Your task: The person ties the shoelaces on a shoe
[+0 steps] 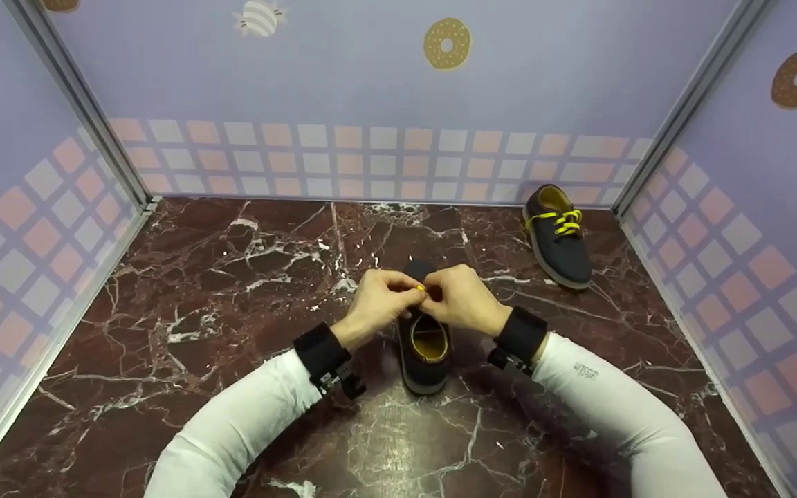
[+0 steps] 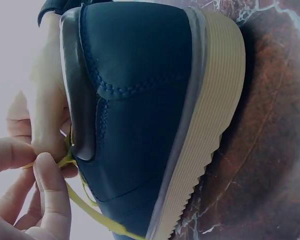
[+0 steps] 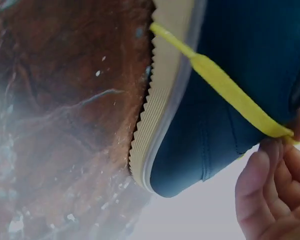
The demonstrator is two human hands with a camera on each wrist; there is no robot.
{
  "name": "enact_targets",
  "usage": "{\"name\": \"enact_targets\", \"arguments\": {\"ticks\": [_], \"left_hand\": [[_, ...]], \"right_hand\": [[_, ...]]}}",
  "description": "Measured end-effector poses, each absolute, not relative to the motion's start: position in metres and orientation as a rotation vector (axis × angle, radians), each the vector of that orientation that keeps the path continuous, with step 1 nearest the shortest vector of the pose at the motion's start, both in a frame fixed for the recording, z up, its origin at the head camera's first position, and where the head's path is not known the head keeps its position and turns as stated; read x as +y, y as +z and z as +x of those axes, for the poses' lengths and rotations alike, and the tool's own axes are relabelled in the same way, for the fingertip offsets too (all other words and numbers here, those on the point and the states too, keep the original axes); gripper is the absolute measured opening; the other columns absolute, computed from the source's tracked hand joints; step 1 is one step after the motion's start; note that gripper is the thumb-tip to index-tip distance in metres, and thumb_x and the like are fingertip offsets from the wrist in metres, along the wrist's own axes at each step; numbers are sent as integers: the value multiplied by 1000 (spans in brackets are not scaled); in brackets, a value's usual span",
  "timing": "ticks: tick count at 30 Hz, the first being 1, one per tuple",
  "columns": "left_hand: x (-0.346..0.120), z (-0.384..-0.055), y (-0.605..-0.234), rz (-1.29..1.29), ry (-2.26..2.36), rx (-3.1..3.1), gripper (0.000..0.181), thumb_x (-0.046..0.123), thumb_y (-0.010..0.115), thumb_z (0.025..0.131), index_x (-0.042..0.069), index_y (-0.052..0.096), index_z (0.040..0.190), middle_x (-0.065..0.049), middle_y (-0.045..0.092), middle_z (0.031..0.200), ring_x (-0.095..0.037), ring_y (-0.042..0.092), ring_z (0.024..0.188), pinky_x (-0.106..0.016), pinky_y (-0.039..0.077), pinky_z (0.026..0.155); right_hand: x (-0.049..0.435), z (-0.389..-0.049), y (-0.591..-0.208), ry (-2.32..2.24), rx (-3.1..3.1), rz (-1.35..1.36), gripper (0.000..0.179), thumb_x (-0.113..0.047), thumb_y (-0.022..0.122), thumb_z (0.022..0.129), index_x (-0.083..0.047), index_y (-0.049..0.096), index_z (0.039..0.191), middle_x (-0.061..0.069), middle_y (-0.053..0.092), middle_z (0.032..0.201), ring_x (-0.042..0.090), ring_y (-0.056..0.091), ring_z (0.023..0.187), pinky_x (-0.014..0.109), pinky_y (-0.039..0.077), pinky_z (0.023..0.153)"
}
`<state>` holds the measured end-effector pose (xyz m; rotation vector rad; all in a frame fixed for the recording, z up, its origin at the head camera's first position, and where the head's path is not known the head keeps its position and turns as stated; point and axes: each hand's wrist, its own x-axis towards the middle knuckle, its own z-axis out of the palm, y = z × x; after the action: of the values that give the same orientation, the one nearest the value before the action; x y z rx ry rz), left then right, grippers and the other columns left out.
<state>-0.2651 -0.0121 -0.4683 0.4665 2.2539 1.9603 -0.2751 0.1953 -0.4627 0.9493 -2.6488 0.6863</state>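
Veined red-brown marble surface (image 1: 129, 387) | left hand (image 1: 379, 302), right hand (image 1: 466, 299) both pinch yellow shoelace (image 3: 230, 92) at dark sneaker (image 2: 140, 110) | risk: slack pinch could let it slip

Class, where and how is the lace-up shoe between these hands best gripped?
Probably by the heel collar, from the near side and above: the lace-up shoe stands on its sole, heel nearest in the head view, opening upward, leaving its rim easy to pinch. The left hand and right hand crowd its front.
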Motion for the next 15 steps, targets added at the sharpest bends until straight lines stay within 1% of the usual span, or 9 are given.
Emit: {"name": "enact_targets", "arguments": {"ticks": [3,5,7,11,13,15], "left_hand": [[-12,-266,-470,447,1989,2227,14,6,79,93,-1,87,101,-4,85,84,-8,73,65,-22,61,59],[-11,-266,-470,432,2010,2211,14,7,79,93,-1,87,101,-5,85,84,-9,75,67,-22,62,60],[-11,-266,-471,418,2030,2189,14,7,79,94,-2,87,101,-5,85,85,-10,76,70,-23,64,62],[-9,-265,-471,398,2053,2150,15,6,81,92,-5,86,101,-5,85,85,-10,77,72,-24,67,67],[-9,-265,-471,393,2042,2153,14,5,82,92,-5,86,101,-4,85,86,-9,77,72,-24,67,69],[-10,-264,-472,395,2023,2170,14,5,83,91,-4,86,101,-3,85,87,-8,77,72,-25,68,70]], "right_hand": [[199,-281,-461,882,-2740,947,11,-15,81,92,-9,82,83,6,77,71,5,59,61,20,45,62],[201,-285,-460,1042,-2807,937,10,-13,80,92,-7,85,87,7,80,75,2,60,62,17,45,63],[204,-289,-460,1229,-2873,912,11,-10,77,93,-3,85,91,4,79,74,1,59,60,17,47,60],[211,-294,-460,1574,-2971,806,13,-6,72,96,4,82,96,-6,73,71,4,59,53,19,51,53],[214,-295,-460,1741,-2993,746,13,-4,71,97,4,80,99,-8,71,71,5,60,51,21,54,52],[216,-297,-461,1911,-2989,703,12,-4,69,99,1,79,99,-8,68,70,6,61,52,23,55,53]]}}
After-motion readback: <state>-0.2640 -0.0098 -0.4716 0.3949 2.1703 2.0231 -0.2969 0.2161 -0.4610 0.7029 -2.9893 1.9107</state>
